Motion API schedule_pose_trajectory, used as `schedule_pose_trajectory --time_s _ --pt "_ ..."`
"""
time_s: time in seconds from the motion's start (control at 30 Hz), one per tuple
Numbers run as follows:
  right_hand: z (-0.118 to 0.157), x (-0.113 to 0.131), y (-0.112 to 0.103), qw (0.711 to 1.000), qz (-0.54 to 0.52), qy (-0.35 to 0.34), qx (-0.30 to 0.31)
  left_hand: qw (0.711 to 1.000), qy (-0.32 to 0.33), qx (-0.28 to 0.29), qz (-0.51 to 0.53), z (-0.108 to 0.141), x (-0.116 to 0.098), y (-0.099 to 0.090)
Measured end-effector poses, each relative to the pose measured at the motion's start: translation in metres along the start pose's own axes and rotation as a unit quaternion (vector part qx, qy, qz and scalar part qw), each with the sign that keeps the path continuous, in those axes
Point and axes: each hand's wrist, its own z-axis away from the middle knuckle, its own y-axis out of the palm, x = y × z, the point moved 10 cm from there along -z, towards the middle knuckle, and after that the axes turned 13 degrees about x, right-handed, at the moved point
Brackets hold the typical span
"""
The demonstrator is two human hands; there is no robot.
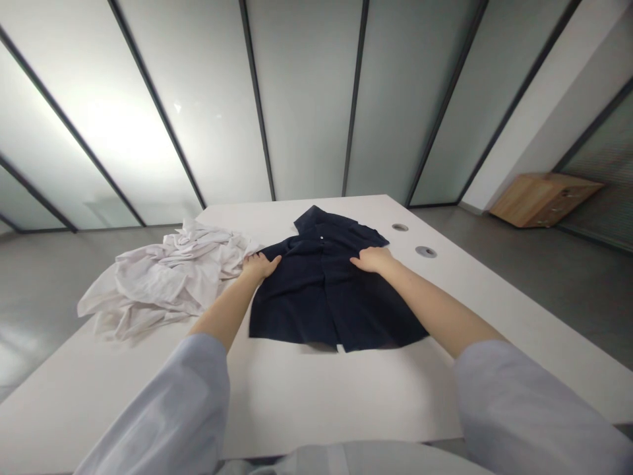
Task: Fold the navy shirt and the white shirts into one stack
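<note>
Left hand (260, 266) and right hand (374, 260) lie well apart on the navy shirt (326, 300), one at each side of its button placket (322, 277). The left hand sits at the shirt's left edge with its fingers (271, 262) turned inward, and the right hand rests higher on the opposite side, fingers pointing toward the placket. Both seem pressed onto the cloth, but whether either is pinching a fold, I can't tell from this view.

The shirt lies flat and front up on the white table (316, 396), its collar (311, 221) on the far side and its hem nearest the person. Just left of the shirt, touching the left hand's edge of it, sits a crumpled white cloth (163, 280), spilling toward the table's edge. Beyond the shirt's right shoulder are two round grommets (413, 239) set in the tabletop. Far to the right of the shirt, a wooden cabinet (544, 199) stands on the grey floor (583, 290). Behind the shirt rises a frosted glass wall (306, 99). Pale blue sleeves (534, 409) cover both forearms near the camera.
</note>
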Motion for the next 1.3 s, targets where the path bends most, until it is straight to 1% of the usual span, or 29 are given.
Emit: schedule_pose_trajectory --time_s 0.03,0.07,0.1,0.13,0.17,0.2,0.23,0.27,0.33,0.43,0.53,0.6,0.67,0.73,0.8,0.83,0.9,0.97,1.0,1.03,1.1,1.13,1.2,1.27,1.3 --pt "0.0 0.001 -0.006 1.0 -0.001 -0.017 -0.009 1.0 -0.011 -0.027 0.0 0.001 0.0 -0.004" --pt "-0.001 0.002 -0.011 0.999 -0.004 -0.035 -0.021 0.998 -0.004 -0.061 -0.002 0.004 -0.006 -0.009" --pt "-0.002 0.003 -0.014 0.998 -0.008 -0.051 -0.033 0.995 0.022 -0.096 -0.005 0.008 -0.017 -0.014" --pt "-0.004 0.004 -0.015 0.997 -0.011 -0.062 -0.043 0.99 0.062 -0.122 -0.008 0.013 -0.032 -0.018" --pt "-0.007 0.003 -0.013 0.997 -0.015 -0.066 -0.048 0.984 0.11 -0.138 -0.011 0.019 -0.048 -0.019" --pt "-0.011 0.002 -0.008 0.997 -0.021 -0.063 -0.047 0.978 0.154 -0.139 -0.014 0.024 -0.064 -0.017" --pt "-0.015 -0.001 0.0 0.997 -0.029 -0.053 -0.041 0.973 0.19 -0.129 -0.017 0.029 -0.079 -0.013" --pt "-0.019 -0.003 0.008 0.998 -0.04 -0.042 -0.034 0.97 0.215 -0.112 -0.02 0.032 -0.09 -0.007" --pt "-0.025 -0.009 0.023 0.997 -0.063 -0.023 -0.025 0.968 0.239 -0.078 -0.02 0.038 -0.104 0.005" --pt "-0.028 -0.014 0.032 0.996 -0.084 -0.017 -0.037 0.964 0.26 -0.053 -0.011 0.048 -0.111 0.017" --pt "-0.028 -0.019 0.026 0.993 -0.108 -0.011 -0.056 0.958 0.279 -0.059 -0.011 0.063 -0.114 0.024" --pt "-0.028 -0.024 0.02 0.99 -0.126 0.018 -0.063 0.956 0.283 -0.072 -0.011 0.075 -0.115 0.027" --pt "-0.027 -0.026 0.016 0.989 -0.125 0.055 -0.062 0.958 0.279 -0.068 -0.01 0.086 -0.116 0.031" --pt "-0.027 -0.021 0.011 0.99 -0.102 0.067 -0.07 0.961 0.274 -0.045 -0.01 0.093 -0.119 0.035" --pt "-0.028 -0.007 0.008 0.993 -0.074 0.032 -0.087 0.962 0.273 -0.026 -0.005 0.096 -0.121 0.031" --pt "-0.028 0.001 0.009 0.994 -0.066 0.006 -0.089 0.962 0.271 -0.029 0.004 0.095 -0.12 0.024" --pt "-0.03 0.012 0.017 0.994 -0.064 -0.038 -0.076 0.965 0.252 -0.067 0.028 0.085 -0.113 0.003" --pt "-0.032 0.015 0.025 0.994 -0.07 -0.056 -0.058 0.968 0.219 -0.114 0.046 0.067 -0.098 -0.017" --pt "-0.032 0.015 0.028 0.994 -0.071 -0.061 -0.054 0.971 0.205 -0.118 0.046 0.056 -0.09 -0.02" --pt "-0.031 0.014 0.03 0.994 -0.07 -0.066 -0.054 0.974 0.195 -0.104 0.044 0.042 -0.083 -0.017" --pt "-0.029 0.01 0.033 0.994 -0.067 -0.072 -0.052 0.983 0.18 -0.032 0.034 0.015 -0.067 0.002" --pt "-0.028 0.007 0.034 0.994 -0.068 -0.069 -0.05 0.984 0.177 -0.005 0.027 0.005 -0.06 0.011" --pt "-0.024 -0.004 0.035 0.995 -0.073 -0.047 -0.045 0.986 0.163 -0.001 0.02 -0.008 -0.043 0.02" --pt "-0.019 -0.014 0.032 0.996 -0.078 -0.018 -0.044 0.99 0.14 -0.003 0.019 -0.013 -0.029 0.019" --pt "-0.016 -0.017 0.029 0.996 -0.077 -0.006 -0.046 0.992 0.124 0.006 0.021 -0.014 -0.024 0.017"
